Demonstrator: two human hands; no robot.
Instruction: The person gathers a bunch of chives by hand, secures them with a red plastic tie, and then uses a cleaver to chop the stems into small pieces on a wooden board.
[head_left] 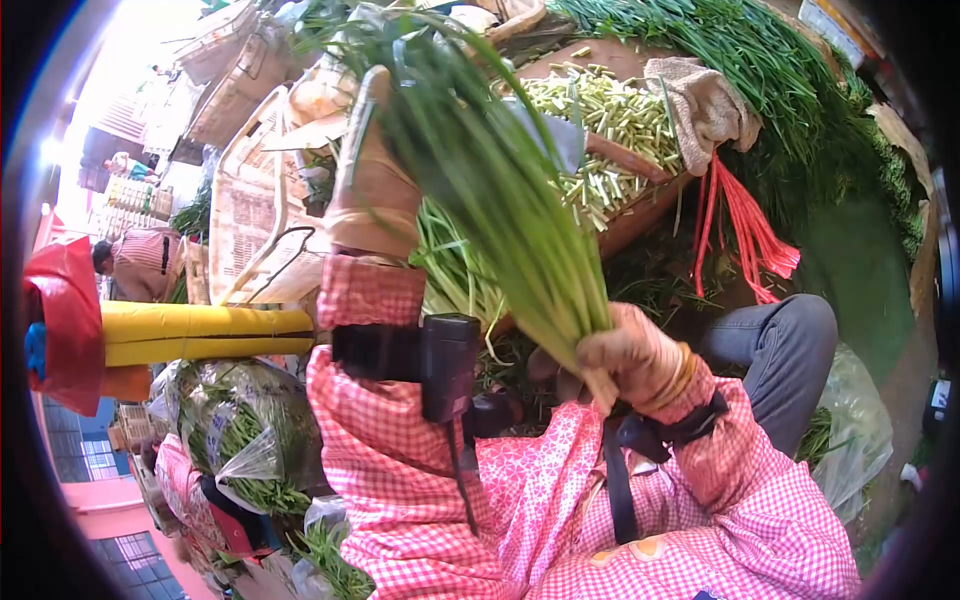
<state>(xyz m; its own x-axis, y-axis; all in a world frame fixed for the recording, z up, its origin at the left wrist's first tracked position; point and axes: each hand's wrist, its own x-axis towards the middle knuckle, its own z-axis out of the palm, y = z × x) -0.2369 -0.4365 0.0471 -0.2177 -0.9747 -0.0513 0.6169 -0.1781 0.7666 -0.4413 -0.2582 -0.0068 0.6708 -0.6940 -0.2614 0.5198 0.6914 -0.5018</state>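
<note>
A long bunch of green leafy stalks (pixel 500 210) slants across the middle, its tips at the top and its pale base at the lower right. My right hand (pixel 635 355) is closed round that base, with a rubber band at the wrist. At the upper left, my left hand (pixel 378 185) is raised beside the leafy end. One of its fingers is stretched straight up; the others are partly hidden by the leaves, which are blurred. Behind the bunch lie a heap of short cut stalks (pixel 630 120) and a grey blade (pixel 548 138) with a brown handle.
Loose green stalks (pixel 700 50) spread across the top right. Red strips (pixel 735 235) hang by a beige cloth (pixel 705 105). Plastic crates (pixel 245 190), a yellow post (pixel 210 333) and bagged greens (pixel 240 430) stand left. A person (pixel 145 262) bends at the far left.
</note>
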